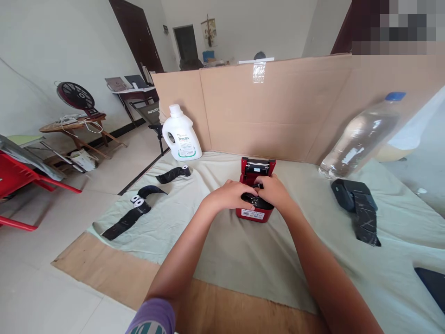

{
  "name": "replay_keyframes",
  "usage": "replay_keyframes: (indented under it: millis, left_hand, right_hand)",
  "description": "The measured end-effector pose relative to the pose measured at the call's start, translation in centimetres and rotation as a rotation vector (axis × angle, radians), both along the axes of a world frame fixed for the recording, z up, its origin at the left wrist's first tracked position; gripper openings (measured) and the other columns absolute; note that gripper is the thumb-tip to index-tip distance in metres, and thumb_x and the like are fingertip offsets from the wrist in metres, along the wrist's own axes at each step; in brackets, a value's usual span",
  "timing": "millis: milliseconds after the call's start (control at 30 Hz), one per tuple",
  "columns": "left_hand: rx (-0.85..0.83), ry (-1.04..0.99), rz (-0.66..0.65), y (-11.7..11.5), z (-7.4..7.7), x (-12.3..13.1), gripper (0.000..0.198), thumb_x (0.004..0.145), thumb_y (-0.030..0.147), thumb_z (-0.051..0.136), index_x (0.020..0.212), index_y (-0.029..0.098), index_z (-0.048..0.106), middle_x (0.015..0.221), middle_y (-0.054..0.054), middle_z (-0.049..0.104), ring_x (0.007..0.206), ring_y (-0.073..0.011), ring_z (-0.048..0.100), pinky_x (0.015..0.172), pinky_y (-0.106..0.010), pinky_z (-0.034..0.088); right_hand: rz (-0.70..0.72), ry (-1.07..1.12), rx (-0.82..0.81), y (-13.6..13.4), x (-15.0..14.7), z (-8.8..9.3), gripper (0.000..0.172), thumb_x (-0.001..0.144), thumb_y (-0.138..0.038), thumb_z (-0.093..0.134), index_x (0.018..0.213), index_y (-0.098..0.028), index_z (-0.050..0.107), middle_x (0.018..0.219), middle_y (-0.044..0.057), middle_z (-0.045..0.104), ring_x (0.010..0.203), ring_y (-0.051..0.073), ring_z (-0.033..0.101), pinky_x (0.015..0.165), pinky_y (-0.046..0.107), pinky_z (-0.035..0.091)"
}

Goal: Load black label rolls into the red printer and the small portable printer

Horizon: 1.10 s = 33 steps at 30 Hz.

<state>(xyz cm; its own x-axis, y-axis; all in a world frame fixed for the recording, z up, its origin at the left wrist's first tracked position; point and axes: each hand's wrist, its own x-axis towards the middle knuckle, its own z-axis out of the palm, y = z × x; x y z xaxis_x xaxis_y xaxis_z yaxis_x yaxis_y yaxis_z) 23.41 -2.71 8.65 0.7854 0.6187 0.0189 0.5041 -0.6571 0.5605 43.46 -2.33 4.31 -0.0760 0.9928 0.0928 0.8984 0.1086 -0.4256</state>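
While the red device (253, 217) stands open on the cloth-covered worktop (100, 266), the left hand (232, 193) and right hand (275, 191) bend their fingers over it (I can't make out whether they grip anything).

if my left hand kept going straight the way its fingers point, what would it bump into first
Probably your right hand, just ahead of the left hand's fingertips over the open red machine, though depth is hard to judge there.
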Motion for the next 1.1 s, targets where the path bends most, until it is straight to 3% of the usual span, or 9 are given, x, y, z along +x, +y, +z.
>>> replay_keyframes:
  millis: [233,400,533,667,733,800,867,1000,1100]
  left_hand:
    - [0.204,-0.086,0.034,-0.2,0.0,0.7,0.025,0.089,0.019,0.058,0.104,0.029,0.076,0.098,0.002,0.077,0.085,-0.0187,0.069,0.083,-0.029,0.046]
    - [0.424,0.065,0.068,0.1,-0.7,1.5,0.026,0.092,0.015,0.053,0.088,0.025,0.076,0.088,-0.002,0.075,0.084,-0.0202,0.067,0.081,-0.032,0.044]
    - [0.495,0.115,0.082,-0.2,-1.1,2.2,0.026,0.095,0.018,0.051,0.092,0.025,0.076,0.097,-0.004,0.071,0.089,-0.0199,0.064,0.078,-0.032,0.042]
    - [0.508,0.190,0.107,-0.8,-1.2,2.7,0.031,0.093,0.011,0.047,0.097,0.023,0.076,0.097,-0.006,0.068,0.091,-0.0201,0.061,0.078,-0.033,0.040]
    - [0.526,0.217,0.105,-1.0,-1.2,2.9,0.033,0.091,0.006,0.047,0.097,0.022,0.075,0.098,-0.007,0.068,0.094,-0.0209,0.059,0.079,-0.035,0.038]
    - [0.553,0.220,0.102,-1.2,-1.0,3.1,0.030,0.090,0.006,0.048,0.093,0.020,0.075,0.096,-0.007,0.069,0.094,-0.0218,0.058,0.080,-0.036,0.037]
    - [0.585,0.204,0.098,-1.3,-0.8,3.2,0.027,0.092,0.009,0.049,0.087,0.019,0.074,0.092,-0.007,0.070,0.094,-0.0225,0.058,0.080,-0.037,0.036]
    - [0.637,0.180,0.090,-1.6,-0.3,3.4,0.026,0.094,0.012,0.049,0.086,0.019,0.073,0.091,-0.006,0.071,0.095,-0.0227,0.058,0.082,-0.038,0.034]
    - [0.636,0.171,0.083,-1.9,0.1,3.6,0.025,0.093,0.013,0.052,0.083,0.020,0.073,0.092,-0.007,0.072,0.097,-0.0227,0.057,0.083,-0.038,0.034]
  right_hand:
    - [-0.002,0.370,-0.092,0.5,0.9,0.3,0.019,0.080,-0.025,0.060,0.095,-0.019,0.071,0.099,0.006,0.075,0.095,0.022,0.066,0.081,0.031,0.048]
    - [-0.033,0.226,-0.003,0.5,0.3,-0.2,0.018,0.076,-0.023,0.063,0.090,-0.021,0.073,0.102,0.006,0.076,0.105,0.026,0.063,0.090,0.036,0.045]
    - [0.021,0.359,-0.027,0.2,1.4,0.8,0.016,0.077,-0.028,0.061,0.086,-0.021,0.074,0.095,0.005,0.076,0.091,0.023,0.066,0.083,0.034,0.047]
    - [-0.219,0.472,0.034,0.4,3.3,1.7,0.029,0.080,-0.045,0.059,0.073,-0.019,0.070,0.082,0.006,0.073,0.079,0.023,0.063,0.077,0.036,0.046]
    - [-0.347,0.505,0.231,0.9,3.5,1.3,0.033,0.082,-0.049,0.057,0.088,-0.019,0.070,0.096,0.008,0.073,0.084,0.023,0.061,0.081,0.037,0.046]
    - [-0.339,0.623,0.358,1.5,3.1,0.5,0.041,0.084,-0.052,0.054,0.107,-0.020,0.065,0.113,0.009,0.069,0.094,0.022,0.060,0.085,0.036,0.046]
    - [-0.288,0.767,0.342,1.9,2.7,-0.2,0.042,0.085,-0.055,0.050,0.109,-0.022,0.062,0.112,0.007,0.068,0.097,0.021,0.060,0.084,0.034,0.047]
    - [-0.249,0.878,0.313,1.1,2.3,-1.2,0.024,0.082,-0.044,0.050,0.086,-0.022,0.060,0.095,0.004,0.065,0.096,0.020,0.060,0.081,0.031,0.048]
    - [-0.191,0.910,0.298,-0.5,2.3,-2.4,0.030,0.070,-0.031,0.055,0.099,-0.023,0.059,0.115,0.007,0.063,0.113,0.024,0.058,0.084,0.032,0.050]
